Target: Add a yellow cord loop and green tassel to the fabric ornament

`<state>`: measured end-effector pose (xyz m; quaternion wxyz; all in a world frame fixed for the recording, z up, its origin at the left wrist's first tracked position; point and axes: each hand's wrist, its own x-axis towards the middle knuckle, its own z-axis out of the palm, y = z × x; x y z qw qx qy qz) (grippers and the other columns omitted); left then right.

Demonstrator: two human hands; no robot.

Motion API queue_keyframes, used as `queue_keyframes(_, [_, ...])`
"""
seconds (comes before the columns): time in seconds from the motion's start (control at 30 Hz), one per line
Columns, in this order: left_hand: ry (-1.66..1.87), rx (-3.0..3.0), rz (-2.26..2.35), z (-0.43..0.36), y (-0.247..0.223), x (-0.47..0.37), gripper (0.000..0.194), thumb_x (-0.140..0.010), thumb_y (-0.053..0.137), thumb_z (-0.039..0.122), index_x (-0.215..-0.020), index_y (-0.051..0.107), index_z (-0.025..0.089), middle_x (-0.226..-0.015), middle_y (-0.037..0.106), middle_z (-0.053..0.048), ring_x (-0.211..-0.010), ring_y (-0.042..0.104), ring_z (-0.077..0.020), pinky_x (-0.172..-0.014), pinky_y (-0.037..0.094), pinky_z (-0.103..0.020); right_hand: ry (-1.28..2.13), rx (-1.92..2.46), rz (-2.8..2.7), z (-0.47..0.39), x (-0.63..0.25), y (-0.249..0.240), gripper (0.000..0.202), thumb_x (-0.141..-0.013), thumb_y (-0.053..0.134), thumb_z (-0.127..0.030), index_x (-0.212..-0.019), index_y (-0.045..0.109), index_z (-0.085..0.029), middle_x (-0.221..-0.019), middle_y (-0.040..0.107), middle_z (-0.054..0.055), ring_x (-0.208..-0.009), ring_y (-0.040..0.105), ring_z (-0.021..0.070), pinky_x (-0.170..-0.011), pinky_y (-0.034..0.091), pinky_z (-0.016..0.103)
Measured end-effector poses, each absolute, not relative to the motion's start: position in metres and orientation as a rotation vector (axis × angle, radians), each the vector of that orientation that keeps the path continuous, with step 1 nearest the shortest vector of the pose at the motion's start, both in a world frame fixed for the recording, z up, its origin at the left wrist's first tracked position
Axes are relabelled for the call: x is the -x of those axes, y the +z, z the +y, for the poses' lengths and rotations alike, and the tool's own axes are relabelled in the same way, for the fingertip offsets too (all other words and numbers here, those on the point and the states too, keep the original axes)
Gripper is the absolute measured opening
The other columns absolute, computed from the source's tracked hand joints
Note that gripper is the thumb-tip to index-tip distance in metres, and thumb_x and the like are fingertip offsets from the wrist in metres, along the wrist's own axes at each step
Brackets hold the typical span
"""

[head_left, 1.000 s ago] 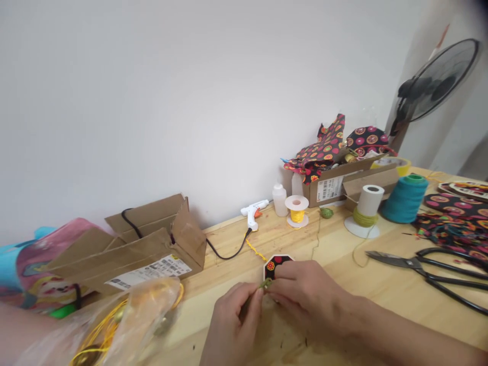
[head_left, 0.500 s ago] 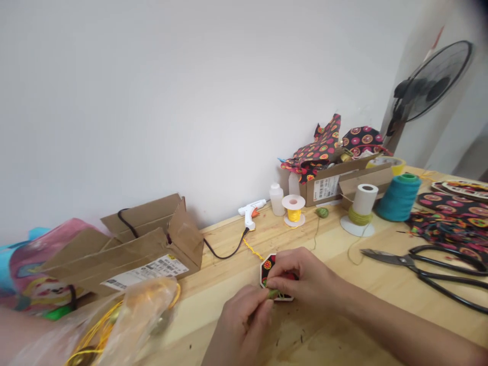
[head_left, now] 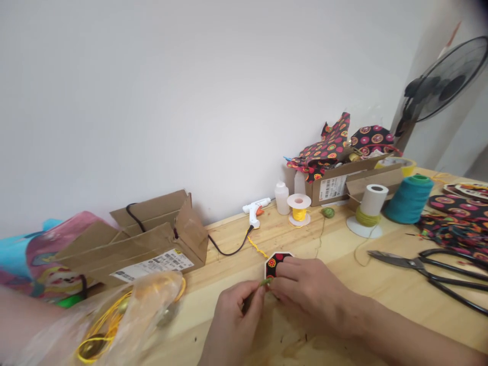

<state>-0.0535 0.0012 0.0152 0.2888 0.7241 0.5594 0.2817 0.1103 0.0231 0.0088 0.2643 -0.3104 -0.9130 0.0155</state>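
Note:
An octagonal piece (head_left: 281, 255) with a pale edge and dark floral fabric lies on the wooden table, a twisted yellow cord (head_left: 257, 248) running from its upper left. At its lower left edge a short bit of green cord (head_left: 266, 281) shows between my hands. Thumb and forefinger of my left hand (head_left: 238, 315) are pinched on this cord. My right hand (head_left: 312, 287) covers much of the octagonal piece, its bent fingers closed at the other side of the cord. Those fingertips are partly hidden.
Black-handled scissors (head_left: 423, 264) lie at right, near a teal thread cone (head_left: 409, 201) and a green cord spool (head_left: 369, 219). Behind stand a white glue gun (head_left: 253, 217) and yellow spool (head_left: 299, 214). At left are a cardboard box (head_left: 160, 249) and plastic bag (head_left: 133, 315).
My right hand has turned over, its knuckles now upward, and its fingers have shifted down toward the green cord. My left hand keeps its pinch. The whole view has shifted slightly.

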Motion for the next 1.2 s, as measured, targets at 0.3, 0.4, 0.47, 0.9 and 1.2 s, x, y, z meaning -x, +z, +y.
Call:
queue_keyframes(0.3, [0.766, -1.847, 1.490, 0.001, 0.012, 0.051, 0.027, -0.076, 0.043, 0.028, -0.055, 0.055, 0.016, -0.049, 0.042, 0.004, -0.050, 0.037, -0.0110, -0.046, 0.028, -0.019, -0.183, 0.739, -2.588, 0.020, -0.110, 0.014, 0.018, -0.080, 0.039, -0.010, -0.066, 0.048, -0.016, -0.067, 0.049, 0.001, -0.062, 0.037, 0.0133, -0.046, 0.022, 0.026])
queue_keyframes(0.4, [0.777, -1.669, 1.452, 0.002, 0.008, 0.051, 0.029, -0.076, 0.043, 0.032, -0.055, 0.053, 0.015, -0.047, 0.034, 0.006, -0.046, 0.031, -0.0090, -0.043, 0.024, -0.019, -0.152, 0.729, -2.603, 0.021, -0.111, 0.014, 0.015, -0.078, 0.040, -0.010, -0.067, 0.049, -0.016, -0.068, 0.049, 0.001, -0.062, 0.038, 0.0132, -0.045, 0.023, 0.026])
queue_keyframes(0.47, [0.786, -1.599, 1.434, 0.002, 0.006, 0.051, 0.030, -0.076, 0.044, 0.034, -0.054, 0.052, 0.015, -0.046, 0.033, 0.006, -0.045, 0.029, -0.0085, -0.041, 0.022, -0.019, -0.149, 0.700, -2.617, 0.021, -0.111, 0.015, 0.017, -0.079, 0.039, -0.010, -0.067, 0.049, -0.016, -0.068, 0.050, 0.001, -0.062, 0.038, 0.0133, -0.046, 0.024, 0.027])
queue_keyframes(0.9, [0.658, -2.088, 1.338, -0.001, 0.015, 0.046, 0.030, -0.078, 0.037, 0.020, -0.050, 0.047, 0.017, -0.050, 0.034, 0.005, -0.049, 0.035, -0.0095, -0.047, 0.025, -0.020, 0.540, 0.892, -2.268, 0.035, -0.116, 0.016, 0.015, -0.077, 0.049, -0.015, -0.069, 0.063, -0.016, -0.066, 0.055, 0.001, -0.062, 0.048, 0.0103, -0.056, 0.035, 0.020])
queue_keyframes(1.2, [0.796, -1.780, 1.239, -0.004, 0.014, 0.048, 0.025, -0.077, 0.042, 0.026, -0.059, 0.055, 0.016, -0.049, 0.036, 0.005, -0.047, 0.034, -0.0089, -0.046, 0.025, -0.020, 1.672, 0.896, -1.567, 0.039, -0.109, 0.004, 0.019, -0.067, 0.062, -0.028, -0.067, 0.064, -0.009, -0.054, 0.054, -0.001, -0.047, 0.043, 0.0059, -0.047, 0.034, 0.018])
